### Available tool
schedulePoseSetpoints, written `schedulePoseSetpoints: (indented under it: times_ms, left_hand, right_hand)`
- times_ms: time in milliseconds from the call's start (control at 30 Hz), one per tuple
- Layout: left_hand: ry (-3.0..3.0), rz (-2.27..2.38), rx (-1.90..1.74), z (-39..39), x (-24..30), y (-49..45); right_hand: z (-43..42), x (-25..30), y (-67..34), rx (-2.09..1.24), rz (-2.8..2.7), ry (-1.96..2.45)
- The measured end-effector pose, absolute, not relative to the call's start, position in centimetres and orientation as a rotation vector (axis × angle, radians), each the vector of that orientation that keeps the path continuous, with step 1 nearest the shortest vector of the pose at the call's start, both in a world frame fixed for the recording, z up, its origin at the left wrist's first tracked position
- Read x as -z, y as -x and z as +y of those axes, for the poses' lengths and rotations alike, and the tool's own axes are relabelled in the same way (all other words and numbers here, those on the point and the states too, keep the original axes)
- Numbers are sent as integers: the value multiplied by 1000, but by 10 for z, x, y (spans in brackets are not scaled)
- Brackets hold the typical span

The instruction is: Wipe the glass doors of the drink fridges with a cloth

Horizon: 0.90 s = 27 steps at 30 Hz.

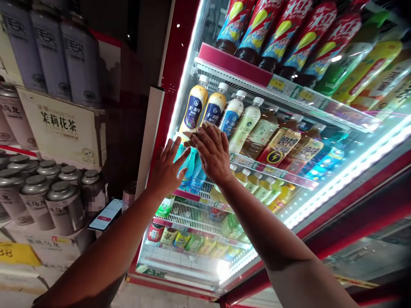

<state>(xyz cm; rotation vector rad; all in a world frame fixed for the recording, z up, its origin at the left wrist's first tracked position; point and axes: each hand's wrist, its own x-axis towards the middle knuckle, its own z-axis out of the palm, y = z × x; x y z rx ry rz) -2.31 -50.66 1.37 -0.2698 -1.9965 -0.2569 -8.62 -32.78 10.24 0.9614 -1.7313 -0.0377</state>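
Observation:
Both my arms reach into an open lit drinks cooler (237, 66). My left hand (167, 168) is open with fingers spread, just in front of light blue bottles (192, 171) on a middle shelf. My right hand (212, 153) is also open, fingers stretched out flat, raised in front of the yellow-and-blue bottles (194, 109) on the shelf above. Neither hand holds anything. Whether the fingertips touch the bottles I cannot tell.
Red-labelled bottles (282, 34) fill the top shelf, brown and yellow bottles (279, 145) the right of the middle ones. Lower wire racks (189, 214) hold cans and small bottles. Left are metal tins (35, 192), a lettered box (61, 126) and a phone (105, 215).

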Motion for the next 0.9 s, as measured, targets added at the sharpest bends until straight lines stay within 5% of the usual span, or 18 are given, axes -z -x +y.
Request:
schedulePoseSetpoints:
  times_ms: [900]
  left_hand:
    - [244,-2054,366,-506,16,14]
  right_hand:
    - [-381,-121,72,95,-1879,-1092]
